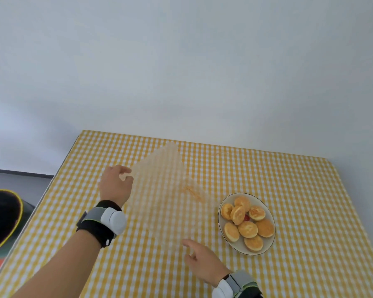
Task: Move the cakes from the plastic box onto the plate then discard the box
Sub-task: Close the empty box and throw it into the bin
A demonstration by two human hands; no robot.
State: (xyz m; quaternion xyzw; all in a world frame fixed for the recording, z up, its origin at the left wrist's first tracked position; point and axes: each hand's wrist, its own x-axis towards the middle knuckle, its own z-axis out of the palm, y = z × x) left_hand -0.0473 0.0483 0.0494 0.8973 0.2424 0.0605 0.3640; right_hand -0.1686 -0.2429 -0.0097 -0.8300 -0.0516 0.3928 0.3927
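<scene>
Clear plastic: the plastic box (168, 190) is blurred and nearly see-through, lid open, lying on the yellow-check tablecloth (289, 190) between your two hands.
Left grip: your left hand (116, 184) has fingers curled at the box's left edge; looks like a pinch on the rim, but blur stops me confirming contact.
Right grip: your right hand (202, 262) is half open, fingers spread, at the box's near corner; cannot tell if it touches.
Box contents: no cakes left inside that I can see, only a patch of crumbs (193, 191) toward the plate side.
Handling: I judge it very light, thin, flexy and slick. It will buckle if you squeeze the middle. Take it by the rim or hinge fold and keep it level so the crumbs stay in.
Cakes: eight cakes (248, 229) counted, piled on the plate; something red shows between them, so one more could be hidden.
Plate: one plate (221, 224), just right of your right hand.
Bin: one dark bin (2, 218) with yellow rim, off the table, well left of your left grip.
Stage: transfer looks done; discarding the box remains.
</scene>
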